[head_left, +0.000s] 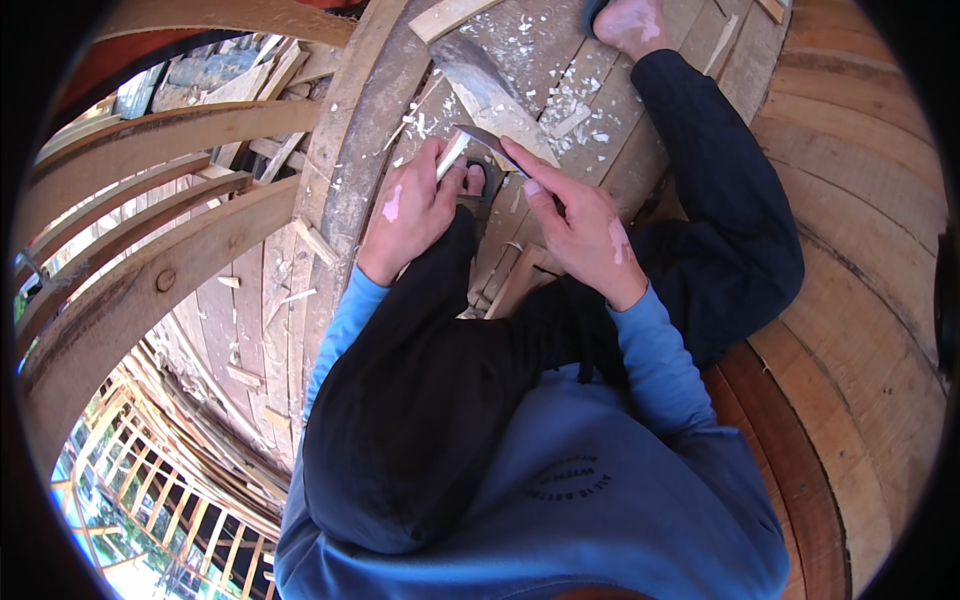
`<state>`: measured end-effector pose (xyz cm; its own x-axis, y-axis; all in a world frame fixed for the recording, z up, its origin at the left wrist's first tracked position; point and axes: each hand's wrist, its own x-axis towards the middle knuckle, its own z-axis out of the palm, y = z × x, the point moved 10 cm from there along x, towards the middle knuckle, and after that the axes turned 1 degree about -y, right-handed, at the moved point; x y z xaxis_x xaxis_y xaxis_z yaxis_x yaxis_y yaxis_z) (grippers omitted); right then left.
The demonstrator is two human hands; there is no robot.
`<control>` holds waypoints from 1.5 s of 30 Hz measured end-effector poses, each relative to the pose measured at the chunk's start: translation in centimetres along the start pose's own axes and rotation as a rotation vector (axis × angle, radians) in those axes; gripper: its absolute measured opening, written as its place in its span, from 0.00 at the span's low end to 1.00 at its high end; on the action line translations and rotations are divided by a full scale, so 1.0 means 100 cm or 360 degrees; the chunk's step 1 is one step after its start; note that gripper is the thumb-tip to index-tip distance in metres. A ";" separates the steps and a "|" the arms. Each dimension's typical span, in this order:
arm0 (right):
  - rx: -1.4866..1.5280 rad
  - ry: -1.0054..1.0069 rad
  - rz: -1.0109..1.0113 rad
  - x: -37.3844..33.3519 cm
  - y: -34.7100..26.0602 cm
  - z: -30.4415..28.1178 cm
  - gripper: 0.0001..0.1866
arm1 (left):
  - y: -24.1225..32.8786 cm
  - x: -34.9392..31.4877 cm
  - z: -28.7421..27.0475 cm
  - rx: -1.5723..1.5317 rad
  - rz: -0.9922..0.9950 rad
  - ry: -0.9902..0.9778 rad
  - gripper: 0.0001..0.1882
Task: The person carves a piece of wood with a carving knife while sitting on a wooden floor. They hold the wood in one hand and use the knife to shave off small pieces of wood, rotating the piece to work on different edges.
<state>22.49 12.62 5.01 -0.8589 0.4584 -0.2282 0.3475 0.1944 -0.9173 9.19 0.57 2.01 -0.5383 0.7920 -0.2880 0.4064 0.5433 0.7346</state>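
Note:
My left hand (405, 215) is closed around a pale wooden stick (452, 156), whose whitish end sticks up past my fingers. In my right hand (588, 238) is a knife (484, 137), its dark curved blade pointing left and meeting or lying just by the tip of the stick. The knife's handle is mostly covered by my fingers. Below the hands, on the planks, lies a broad piece of wood (485, 80), dark at one end and pale at the other. Small white wood shavings (580, 105) are scattered around it.
I sit on a plank floor (390, 90) between curved wooden ribs (215, 125) on the left and a planked wall (840, 190) on the right. Loose wood scraps (318, 243) lie to the left. My bare foot (630, 22) is at the top, beyond my bent leg.

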 end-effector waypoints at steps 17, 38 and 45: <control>-0.0322 -0.0164 0.0104 -0.006 -0.012 0.011 0.30 | -0.009 -0.005 0.002 0.0267 -0.0052 0.0144 0.10; -0.0127 -0.0188 0.0144 0.000 -0.022 0.012 0.28 | 0.006 -0.006 -0.012 0.0337 -0.0078 0.0371 0.08; -0.0129 -0.0039 0.0017 -0.006 -0.019 0.012 0.30 | 0.001 -0.004 -0.007 0.0452 -0.0024 0.0359 0.14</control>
<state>21.89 10.96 6.54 -0.8636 0.4398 -0.2464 0.3850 0.2599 -0.8856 8.96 0.09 2.67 -0.6823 0.7192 -0.1311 0.5691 0.6351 0.5222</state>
